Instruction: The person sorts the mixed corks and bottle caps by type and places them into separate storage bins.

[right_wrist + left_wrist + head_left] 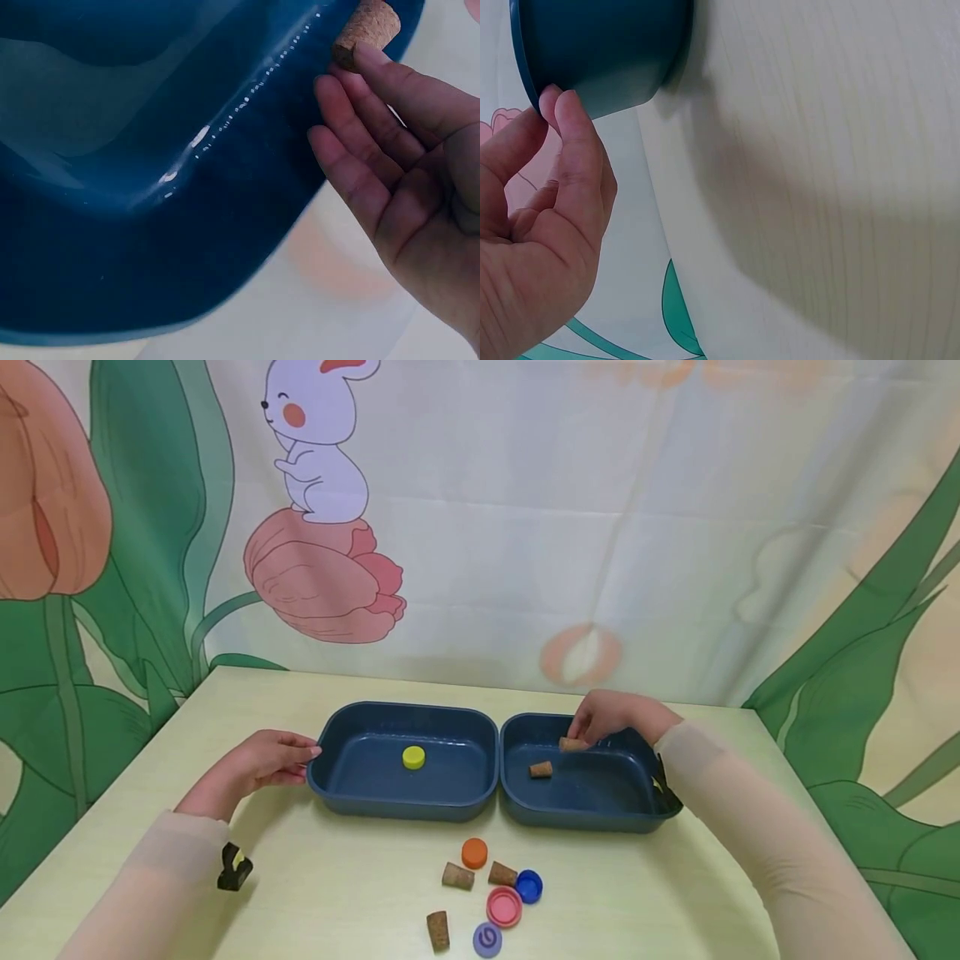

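Note:
At the left end of the left blue tray (397, 808), my left hand (266, 764) pinches the rim between thumb and fingers, as the left wrist view also shows on the tray wall (607, 52). One yellow bottle cap (413, 757) lies in that tray. My right hand (609, 714) is over the right blue tray (585, 821), pinching a cork (367, 34) by its end between thumb and fingertips. Another cork (541, 770) lies on the floor of the right tray, left of the held one.
In front of the trays lie an orange cap (474, 853), several corks such as this one (438, 932), a blue cap (528, 887), a pink cap (504, 907) and a purple cap (487, 940). Behind the table (337, 893) hangs a printed curtain (487, 527).

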Demonstrator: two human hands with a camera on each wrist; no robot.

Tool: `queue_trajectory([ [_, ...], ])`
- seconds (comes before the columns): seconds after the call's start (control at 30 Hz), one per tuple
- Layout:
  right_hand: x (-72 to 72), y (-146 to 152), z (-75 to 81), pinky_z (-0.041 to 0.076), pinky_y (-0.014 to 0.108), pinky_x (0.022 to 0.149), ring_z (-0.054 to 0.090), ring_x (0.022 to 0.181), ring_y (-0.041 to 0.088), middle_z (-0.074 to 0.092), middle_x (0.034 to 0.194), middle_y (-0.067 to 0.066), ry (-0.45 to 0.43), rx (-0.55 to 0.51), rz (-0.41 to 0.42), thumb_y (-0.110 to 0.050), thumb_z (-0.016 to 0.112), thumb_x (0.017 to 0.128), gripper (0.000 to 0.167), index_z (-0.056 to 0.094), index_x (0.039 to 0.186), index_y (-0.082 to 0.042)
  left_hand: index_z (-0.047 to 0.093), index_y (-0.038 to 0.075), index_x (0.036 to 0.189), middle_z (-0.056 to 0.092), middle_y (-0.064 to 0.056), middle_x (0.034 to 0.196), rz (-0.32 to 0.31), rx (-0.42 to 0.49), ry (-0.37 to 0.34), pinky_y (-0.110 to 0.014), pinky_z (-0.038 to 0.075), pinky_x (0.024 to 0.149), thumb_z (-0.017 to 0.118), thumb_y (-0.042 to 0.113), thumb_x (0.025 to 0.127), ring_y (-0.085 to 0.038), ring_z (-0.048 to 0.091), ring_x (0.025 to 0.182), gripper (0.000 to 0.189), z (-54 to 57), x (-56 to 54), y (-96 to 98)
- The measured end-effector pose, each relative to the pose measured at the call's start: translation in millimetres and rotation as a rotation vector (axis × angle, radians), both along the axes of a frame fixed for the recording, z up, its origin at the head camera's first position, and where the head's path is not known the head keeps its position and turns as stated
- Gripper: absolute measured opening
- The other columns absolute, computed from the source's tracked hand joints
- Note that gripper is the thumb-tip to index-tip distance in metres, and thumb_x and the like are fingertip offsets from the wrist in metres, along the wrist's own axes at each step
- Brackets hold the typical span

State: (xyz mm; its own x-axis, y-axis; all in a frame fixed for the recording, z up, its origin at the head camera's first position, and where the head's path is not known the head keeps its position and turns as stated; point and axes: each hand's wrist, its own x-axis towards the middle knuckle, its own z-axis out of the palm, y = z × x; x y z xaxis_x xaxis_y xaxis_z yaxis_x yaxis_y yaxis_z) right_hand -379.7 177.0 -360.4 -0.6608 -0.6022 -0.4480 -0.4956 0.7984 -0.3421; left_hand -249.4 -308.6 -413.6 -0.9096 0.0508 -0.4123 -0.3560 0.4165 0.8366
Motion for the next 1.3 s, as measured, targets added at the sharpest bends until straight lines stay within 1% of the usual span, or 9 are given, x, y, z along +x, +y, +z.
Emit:
queue_trajectory([
  [0.17,1.3,-4,-6.9,0.060,0.030,0.080,0.065,0.082,0.009,0.077,0.109,0.016,0.026,0.016,0.024,-0.002,0.067,0.093,0.024,0.075,0.115,0.002,0.043,-0.016,0.142,0.064,0.004,0.083,-0.001,0.014,0.001,-0.020,0.061,0.071,0.056,0.019,0.106,-0.007,0.064,0.073,0.052,-1.6,1.1,-0.4],
  [0.3,2.5,-9,-14.0,0.057,0.026,0.073,0.064,0.077,0.010,0.078,0.108,0.015,0.039,0.043,-0.007,0.000,0.066,0.092,0.025,0.075,0.116,0.001,0.043,-0.016,0.142,0.064,0.004,0.083,-0.002,0.020,0.008,-0.020,0.061,0.071,0.056,0.019,0.106,-0.006,0.063,0.073,0.052,-1.7,1.1,-1.2],
  [0.33,2.6,-10,-15.8,0.056,0.025,0.073,0.064,0.077,0.010,0.077,0.109,0.014,0.038,0.051,-0.027,0.000,0.066,0.093,0.025,0.075,0.116,0.001,0.043,-0.016,0.142,0.064,0.004,0.083,-0.001,0.022,0.009,-0.020,0.061,0.071,0.056,0.019,0.106,-0.006,0.063,0.073,0.052,-1.4,1.3,-1.1],
  [0.4,3.1,-12,-18.5,0.056,0.025,0.071,0.065,0.077,0.011,0.077,0.109,0.014,0.044,0.066,-0.040,0.000,0.065,0.093,0.025,0.075,0.116,0.000,0.043,-0.016,0.142,0.064,0.004,0.083,-0.001,0.023,0.011,-0.020,0.061,0.071,0.056,0.019,0.106,-0.007,0.063,0.073,0.052,-1.3,1.3,-1.1],
  [0.73,3.1,-19,-29.6,0.060,0.028,0.075,0.071,0.078,0.014,0.078,0.106,0.014,0.074,0.083,-0.035,-0.001,0.066,0.093,0.022,0.077,0.112,-0.001,0.043,-0.016,0.142,0.064,0.004,0.083,-0.005,0.013,0.003,-0.020,0.061,0.071,0.056,0.019,0.106,-0.007,0.063,0.073,0.052,-0.7,1.4,-0.9],
  [0.93,3.6,-22,-31.0,0.061,0.030,0.078,0.070,0.077,0.013,0.079,0.104,0.013,0.083,0.098,-0.032,-0.002,0.067,0.093,0.021,0.077,0.112,-0.001,0.041,-0.016,0.144,0.064,0.003,0.084,-0.005,0.000,0.003,-0.020,0.061,0.072,0.056,0.020,0.106,-0.008,0.063,0.074,0.054,1.0,0.9,-1.7],
  [1.03,4.3,-23,-31.1,0.061,0.031,0.080,0.072,0.079,0.015,0.078,0.107,0.014,0.087,0.106,-0.039,-0.002,0.067,0.092,0.023,0.077,0.113,-0.001,0.041,-0.015,0.144,0.065,0.003,0.085,0.000,0.002,0.001,-0.020,0.061,0.072,0.056,0.020,0.106,-0.008,0.063,0.075,0.054,1.2,1.2,-1.6],
  [1.2,6.3,-23,-32.9,0.062,0.034,0.084,0.074,0.086,0.018,0.077,0.116,0.015,0.095,0.125,-0.050,-0.001,0.064,0.093,0.027,0.076,0.117,-0.002,0.040,-0.016,0.144,0.064,0.005,0.083,-0.004,0.024,0.004,-0.019,0.061,0.072,0.056,0.019,0.106,-0.006,0.063,0.073,0.054,1.3,2.3,-0.8],
  [1.3,7.2,-24,-34.3,0.062,0.036,0.087,0.073,0.087,0.018,0.076,0.117,0.014,0.098,0.133,-0.064,0.000,0.062,0.094,0.028,0.075,0.119,-0.003,0.040,-0.017,0.144,0.063,0.006,0.082,-0.008,0.035,0.006,-0.019,0.061,0.071,0.055,0.018,0.106,-0.005,0.063,0.072,0.053,1.6,3.0,-0.5],
])
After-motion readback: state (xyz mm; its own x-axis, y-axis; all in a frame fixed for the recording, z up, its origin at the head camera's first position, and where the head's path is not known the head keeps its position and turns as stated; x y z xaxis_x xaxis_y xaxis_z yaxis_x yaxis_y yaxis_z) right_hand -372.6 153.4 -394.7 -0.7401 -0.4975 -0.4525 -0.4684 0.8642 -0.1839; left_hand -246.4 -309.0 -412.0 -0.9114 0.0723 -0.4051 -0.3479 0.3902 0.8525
